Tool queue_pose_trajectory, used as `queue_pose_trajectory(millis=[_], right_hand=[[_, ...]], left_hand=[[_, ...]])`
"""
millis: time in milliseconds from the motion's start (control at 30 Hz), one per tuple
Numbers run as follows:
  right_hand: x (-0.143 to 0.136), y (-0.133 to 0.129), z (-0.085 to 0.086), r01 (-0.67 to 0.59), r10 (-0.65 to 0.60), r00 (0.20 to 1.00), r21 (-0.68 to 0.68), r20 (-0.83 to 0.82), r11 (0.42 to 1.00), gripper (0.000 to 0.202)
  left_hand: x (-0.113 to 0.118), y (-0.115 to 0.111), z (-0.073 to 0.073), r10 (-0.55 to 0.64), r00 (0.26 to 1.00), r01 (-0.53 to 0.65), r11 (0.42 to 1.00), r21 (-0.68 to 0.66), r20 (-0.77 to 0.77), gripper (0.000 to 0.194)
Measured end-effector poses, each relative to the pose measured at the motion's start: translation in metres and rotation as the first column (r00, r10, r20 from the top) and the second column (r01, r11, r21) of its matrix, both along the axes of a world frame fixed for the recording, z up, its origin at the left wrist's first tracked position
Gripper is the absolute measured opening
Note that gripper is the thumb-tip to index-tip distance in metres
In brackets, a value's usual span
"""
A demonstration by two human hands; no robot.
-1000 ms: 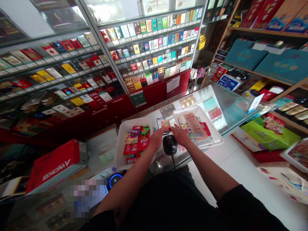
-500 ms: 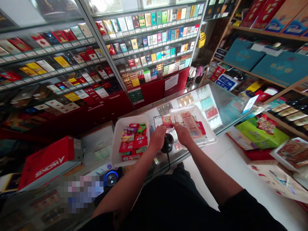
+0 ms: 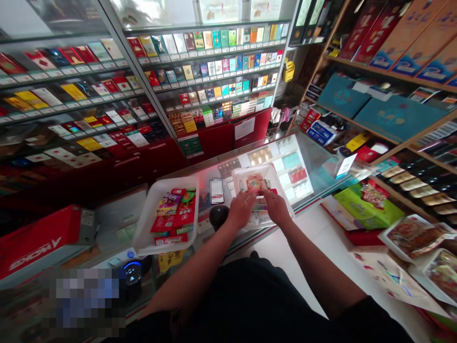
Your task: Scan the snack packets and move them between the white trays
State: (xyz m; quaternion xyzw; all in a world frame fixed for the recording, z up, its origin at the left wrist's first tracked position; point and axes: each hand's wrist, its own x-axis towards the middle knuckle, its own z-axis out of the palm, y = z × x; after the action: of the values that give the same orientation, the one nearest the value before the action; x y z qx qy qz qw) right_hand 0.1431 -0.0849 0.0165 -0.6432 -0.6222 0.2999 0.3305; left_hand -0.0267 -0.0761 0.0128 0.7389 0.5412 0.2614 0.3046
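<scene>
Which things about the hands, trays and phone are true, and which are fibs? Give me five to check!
1. The left hand and right hand are both at a small packet. True.
2. The phone lies inside the left tray. False: it is between that tray and the right tray.
3. There are red packets in the left tray. True.
4. The right hand is holding the black gadget. False: the gadget is next to the left hand.
5. The big red box is on the far right. False: it is on the left.
</scene>
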Motion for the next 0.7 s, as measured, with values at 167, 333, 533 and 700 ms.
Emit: queue_pose_trajectory(millis=[167,333,533,700], right_hand=[[0.038,0.001,-0.013,0.056,-0.057,0.998,-0.101,-0.003,0.993,0.049],[0.064,0.004,-0.018,0.016,-0.011,0.999,-0.134,0.037,0.991,0.05],[0.077,0.007,-0.018,-0.023,0.041,0.991,-0.141,0.129,0.99,0.048],[0.076,0.014,-0.022,-0.055,0.067,0.986,-0.08,0.156,0.995,0.04]], left_hand=[[0.04,-0.001,-0.004,-0.041,0.999,0.04,0.999,-0.03,-0.015,0.047],[0.07,0.001,-0.008,-0.025,0.998,0.02,0.994,-0.107,-0.05,0.045],[0.088,0.002,-0.02,-0.029,1.0,0.028,0.993,-0.114,0.001,0.042],[0.089,-0.004,-0.018,0.058,0.99,-0.037,0.988,-0.152,0.131,0.041]])
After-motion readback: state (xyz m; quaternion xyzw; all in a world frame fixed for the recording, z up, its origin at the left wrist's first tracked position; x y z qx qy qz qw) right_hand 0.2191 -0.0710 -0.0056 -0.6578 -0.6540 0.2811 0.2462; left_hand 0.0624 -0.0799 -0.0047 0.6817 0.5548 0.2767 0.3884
